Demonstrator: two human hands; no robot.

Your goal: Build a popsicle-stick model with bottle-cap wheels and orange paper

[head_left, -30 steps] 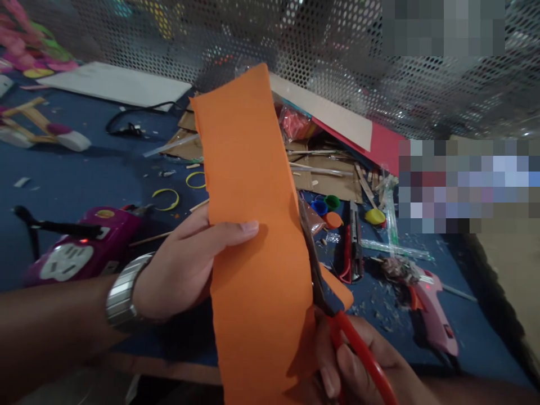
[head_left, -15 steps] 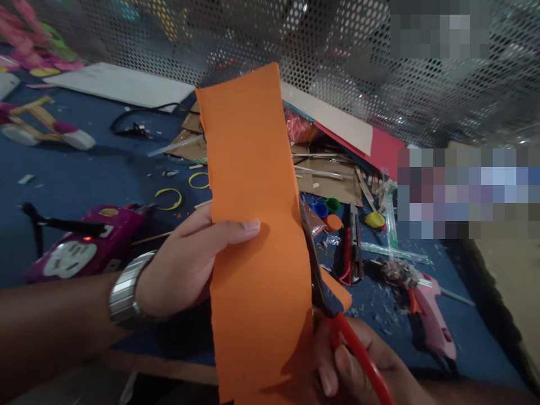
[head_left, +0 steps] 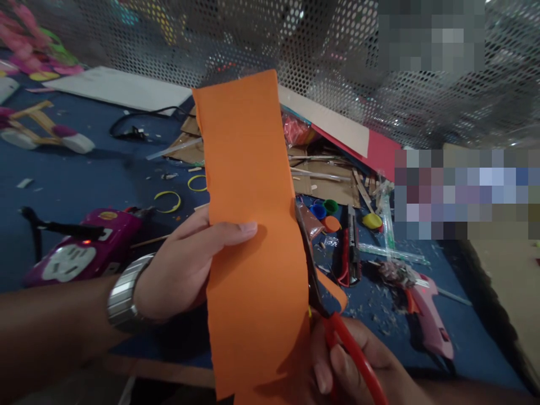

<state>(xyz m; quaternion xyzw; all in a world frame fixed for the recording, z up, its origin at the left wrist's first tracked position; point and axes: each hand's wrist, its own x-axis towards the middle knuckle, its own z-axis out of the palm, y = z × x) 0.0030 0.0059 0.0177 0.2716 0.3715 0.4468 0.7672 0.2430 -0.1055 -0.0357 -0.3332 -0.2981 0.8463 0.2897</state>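
Observation:
A long orange sheet [head_left: 248,169], perhaps paper or foam, stands upright before me with an uneven left edge. My left hand [head_left: 185,264], wearing a metal watch [head_left: 129,289], grips it from the left, thumb flat on the front and fingers hidden behind. In my right hand [head_left: 354,360] are red-handled scissors [head_left: 352,349], their dark blades lying along the sheet's right edge. A narrow orange strip [head_left: 333,289] curls out to the right of the blades. Whether the blades are fully closed is hard to see.
A pink glue gun [head_left: 430,318] and a red utility knife [head_left: 350,253] lie on the blue table to the right. Left of my hand sits a purple power strip [head_left: 88,242]. Bottle caps [head_left: 331,225], cardboard [head_left: 329,185] and a perforated metal screen [head_left: 236,39] are beyond.
The orange sheet, both hands and the scissors have shifted slightly left in view, as has the background. The scissors remain along the sheet's right edge, and both grips look the same.

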